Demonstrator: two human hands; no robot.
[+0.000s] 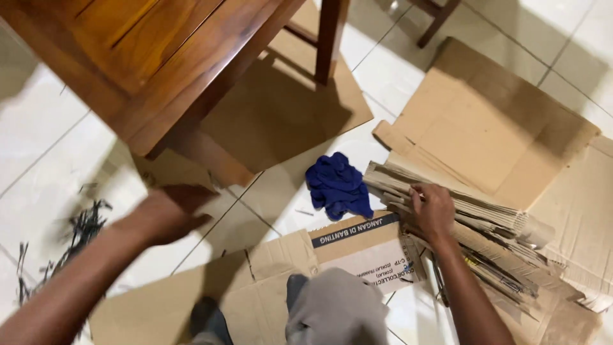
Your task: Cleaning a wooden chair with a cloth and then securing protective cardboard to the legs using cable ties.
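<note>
- Right hand (433, 211): I see it resting on the near end of a stack of folded cardboard strips (460, 214), fingers curled down over the top layers and pinching them; the forearm runs back toward the lower edge of the view.
- Stack of folded cardboard strips: I log it lying on the tiled floor (38, 128) at right of centre, running from beside the blue cloth out toward the lower right corner, its layered edges fanned and uneven. It lies partly over the large cardboard sheet behind it.
- Left hand (163, 214): I note it raised above the floor at left, blurred; it holds nothing that I can see, and I cannot tell whether the fingers are spread or curled.
- Blue cloth (337, 185): crumpled on the floor, just beside the near end of the strip stack and just beyond the printed carton flap.
- Flattened cardboard carton (357, 246): spread on the floor at the bottom centre, one flap bearing print, its far corner near the right hand.
- Large cardboard sheet (491, 121): flat on the floor at upper right, creased.
- Wooden table (153, 57): upper left, one leg standing on another cardboard sheet (287, 108).
- Dark thin strips (83, 227): scattered on the floor at the left edge, too blurred to identify.
- Grey-clad knee (335, 310): mine, bottom centre.
</note>
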